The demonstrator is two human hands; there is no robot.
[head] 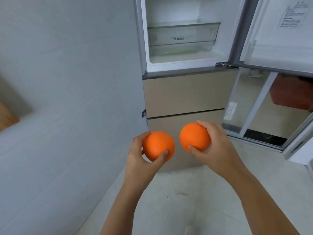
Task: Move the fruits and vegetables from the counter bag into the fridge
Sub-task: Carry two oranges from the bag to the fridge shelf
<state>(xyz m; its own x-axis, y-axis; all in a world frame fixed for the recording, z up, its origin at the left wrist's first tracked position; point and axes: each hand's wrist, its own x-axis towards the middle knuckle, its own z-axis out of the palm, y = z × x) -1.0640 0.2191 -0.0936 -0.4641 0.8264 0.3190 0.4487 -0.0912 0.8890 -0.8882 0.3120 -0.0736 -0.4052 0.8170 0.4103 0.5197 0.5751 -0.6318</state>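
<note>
Now both arms reach forward from the near edge, low over the floor [186, 192], with elbows a little bent. The left hand [138, 156] has its grip wrapped round the left orange [159, 145], thumb on the near side and fingers curled over the far side. The right hand [218, 148] has its grip round the right orange [194, 136], thumb below and fingers over the top. The two oranges are near each other but not touching, and the right one is held a bit higher and farther. Both hang in the air in front of the fridge [184, 92], down by its two shut lower drawers. Farther up, the top part of the fridge is open, with its door [279, 39] swung out to the right. Inside sits a clear bin [183, 34]. The bag is not in view.

I think the step in hand is carrying these two fruits to the fridge. Next, both hands must lift up and forward, past the lower drawers, into the open part. Oranges are round and roll, so each should be set down gently on a flat spot or in the bin before the grip lets go.
</note>
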